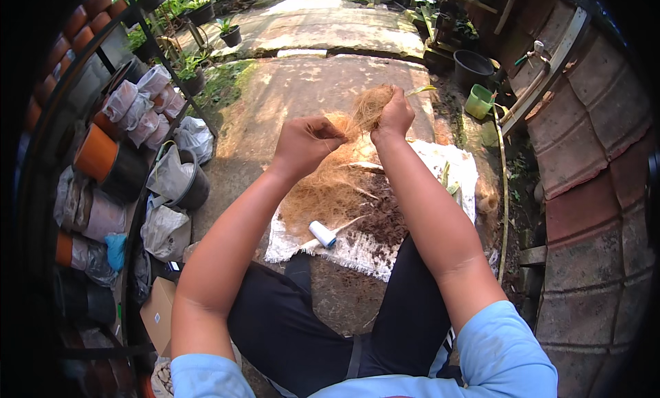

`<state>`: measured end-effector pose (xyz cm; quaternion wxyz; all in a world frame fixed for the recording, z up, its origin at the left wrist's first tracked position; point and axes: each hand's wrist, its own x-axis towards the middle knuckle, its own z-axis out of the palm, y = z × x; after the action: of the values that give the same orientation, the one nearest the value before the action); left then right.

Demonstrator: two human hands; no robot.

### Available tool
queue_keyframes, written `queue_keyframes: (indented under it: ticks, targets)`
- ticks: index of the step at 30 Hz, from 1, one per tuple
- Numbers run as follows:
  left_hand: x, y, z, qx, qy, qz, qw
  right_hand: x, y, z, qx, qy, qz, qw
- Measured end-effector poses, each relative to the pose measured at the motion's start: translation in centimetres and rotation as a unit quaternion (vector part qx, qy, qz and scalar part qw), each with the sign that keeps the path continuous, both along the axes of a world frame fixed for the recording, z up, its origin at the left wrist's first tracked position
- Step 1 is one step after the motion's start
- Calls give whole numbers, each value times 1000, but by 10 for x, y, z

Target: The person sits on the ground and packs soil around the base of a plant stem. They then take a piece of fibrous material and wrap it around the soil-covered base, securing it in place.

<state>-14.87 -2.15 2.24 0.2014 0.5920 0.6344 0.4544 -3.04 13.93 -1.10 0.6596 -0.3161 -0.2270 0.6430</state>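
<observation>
My right hand (397,114) grips a rounded wad of brown coconut fibre (372,108); a green leaf (423,89) sticks out past the fingers. Close to its left side, my left hand (309,144) pinches loose strands of fibre between thumb and fingers. Below both hands a white woven sack (466,166) lies spread on the ground. Loose coconut fibre (319,199) covers its left part, and dark crumbly soil (384,217) lies to the right, partly hidden by my right forearm. A spool of white thread (323,234) lies near the sack's front edge. More leaves (452,188) rest at the right.
At left, a metal rack (135,217) holds wrapped pots, with a black bucket (195,184) and a cardboard box (157,315) beside it. At right are a green container (480,101), a black basin (472,68), a hose (505,202) and a roof-tile wall (582,217).
</observation>
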Motion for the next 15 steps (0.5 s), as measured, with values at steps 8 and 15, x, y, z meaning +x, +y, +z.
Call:
queue_keyframes:
  ticks: [8,15]
  targets:
    - [-29,-20,-4,-41,-55,-44,997,6,13,-7,3,0,4,1000]
    - [-92,-49,-10,-256,76,-89,959,35,49,-22,-28,34,4,999]
